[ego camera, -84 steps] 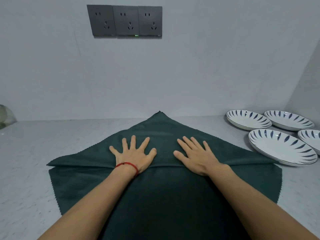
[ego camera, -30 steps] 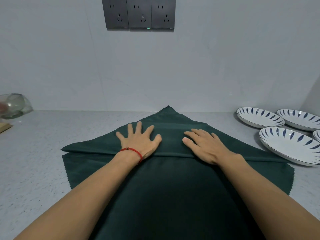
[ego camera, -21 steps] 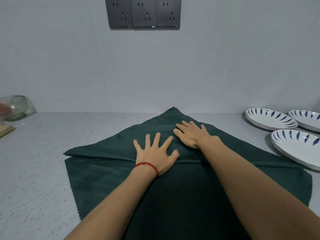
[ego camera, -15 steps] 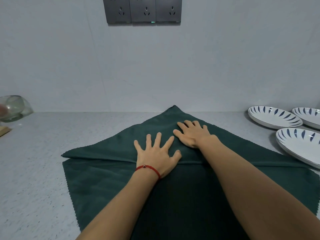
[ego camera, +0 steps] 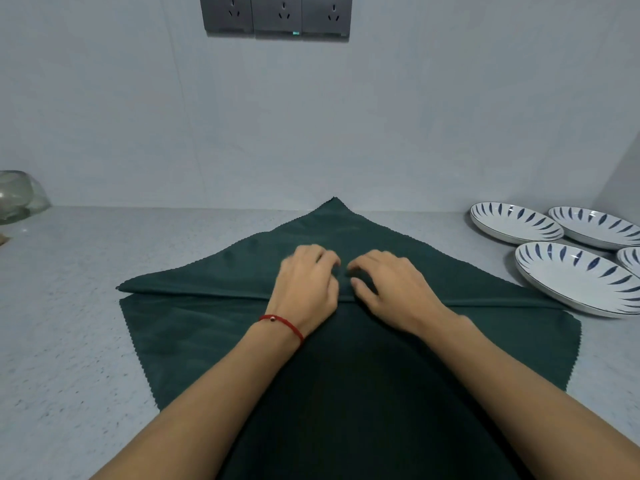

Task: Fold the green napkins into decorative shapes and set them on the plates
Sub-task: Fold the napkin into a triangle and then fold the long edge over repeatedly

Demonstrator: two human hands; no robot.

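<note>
A dark green napkin (ego camera: 194, 320) lies spread on the grey counter, its far corner pointing at the wall and a horizontal fold line across its middle. My left hand (ego camera: 306, 287), with a red string at the wrist, and my right hand (ego camera: 391, 289) sit side by side at the napkin's middle, just beyond the fold. The fingers of both hands are curled, their tips meeting on the cloth as if pinching it. Several white plates with blue leaf marks stand at the right; the nearest plate (ego camera: 575, 275) touches the napkin's right edge.
Two more plates (ego camera: 512, 221) (ego camera: 595, 226) sit behind the nearest one, and a fourth (ego camera: 630, 259) is cut off by the right edge. A glass bowl (ego camera: 19, 199) stands at the far left. Wall sockets (ego camera: 277, 15) are above. The wall turns a corner at the right.
Both hands lay flat on the napkin with spread fingers; the right hand reached forward, then both drew together at the centre and curled their fingers onto the cloth.
</note>
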